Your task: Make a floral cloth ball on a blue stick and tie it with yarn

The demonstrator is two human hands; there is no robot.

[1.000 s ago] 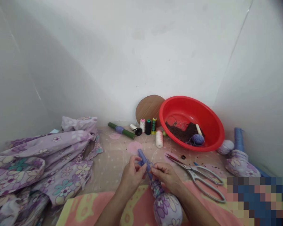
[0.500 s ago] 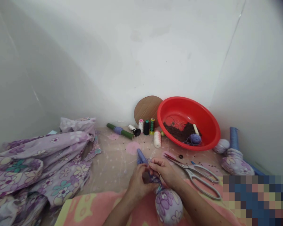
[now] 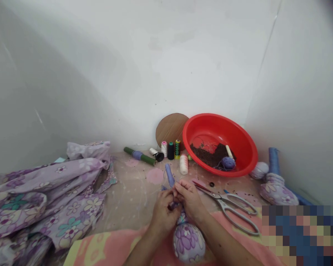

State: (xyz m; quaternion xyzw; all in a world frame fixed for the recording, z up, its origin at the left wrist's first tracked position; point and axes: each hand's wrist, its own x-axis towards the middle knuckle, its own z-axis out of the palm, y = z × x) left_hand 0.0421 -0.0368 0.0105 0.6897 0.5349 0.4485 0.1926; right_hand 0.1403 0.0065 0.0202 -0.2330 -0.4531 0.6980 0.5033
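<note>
The floral ball (image 3: 188,242) lies on the pink towel (image 3: 105,245) right under the hands, and its gathered neck runs up into a blue tube (image 3: 170,174). Compared with half a second earlier, the ball sits further left and the tube stands more upright.

The left hand (image 3: 164,210) and right hand (image 3: 189,197) have closed in and now press together around the neck, fingers curled and pinching. Their fingers hide exactly what they grip.

The scissors (image 3: 227,208) lie just beside the right hand, on the mat (image 3: 133,192). Beyond stand thread spools (image 3: 170,151) and the red basin (image 3: 219,118), which holds a purple yarn ball (image 3: 228,163). Floral cloth (image 3: 44,199) lies heaped to the left.
</note>
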